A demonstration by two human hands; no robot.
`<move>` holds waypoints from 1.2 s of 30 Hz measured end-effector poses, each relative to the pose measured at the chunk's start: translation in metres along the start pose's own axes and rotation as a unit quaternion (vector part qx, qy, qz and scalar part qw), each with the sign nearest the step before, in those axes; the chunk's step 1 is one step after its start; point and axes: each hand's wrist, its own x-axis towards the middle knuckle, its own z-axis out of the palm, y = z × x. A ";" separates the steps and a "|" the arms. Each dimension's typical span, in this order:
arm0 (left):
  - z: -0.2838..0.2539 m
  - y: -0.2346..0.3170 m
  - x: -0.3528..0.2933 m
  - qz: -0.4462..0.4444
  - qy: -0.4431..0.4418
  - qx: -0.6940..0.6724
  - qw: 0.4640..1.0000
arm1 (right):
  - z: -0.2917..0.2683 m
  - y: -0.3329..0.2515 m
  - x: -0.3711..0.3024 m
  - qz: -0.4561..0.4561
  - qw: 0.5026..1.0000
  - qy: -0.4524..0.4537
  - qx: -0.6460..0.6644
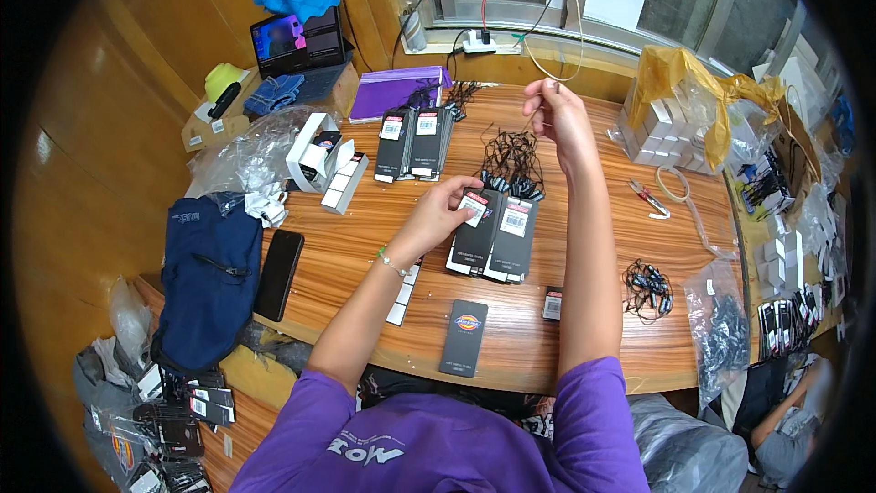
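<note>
My left hand (440, 217) has thumb and fingers on a dark grey hang tag (474, 237), the top one of a pile with white price stickers. A second pile of tags (513, 242) lies against it on the right. Black strings (511, 155) with small grey clips fan out beyond both piles. My right hand (558, 114) is raised above and beyond the strings, thumb and fingertips pinched; what they hold is too small to make out. Nearer to me lie a single tag (464, 338) with a coloured emblem and a strip of white labels (402, 299), partly under my left forearm.
Two more tag piles (411, 141) lie farther back beside a white box (313, 153). A phone (279, 276) and a navy bag (208, 269) are at left. On the right are a cutter (650, 201), bundled strings (648, 291) and a plastic bag (716, 324). Another person's arm (792, 397) shows lower right.
</note>
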 end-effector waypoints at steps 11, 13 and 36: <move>0.006 0.015 -0.005 0.035 0.032 0.237 0.970 | 0.005 0.027 0.040 0.071 0.992 -0.061 -0.085; 0.008 0.014 -0.007 0.055 0.054 0.233 0.970 | 0.004 0.045 0.051 0.088 0.991 -0.058 -0.087; 0.015 0.009 -0.125 0.115 -0.144 0.373 0.909 | -0.060 0.037 -0.206 -0.012 0.822 -0.142 -0.551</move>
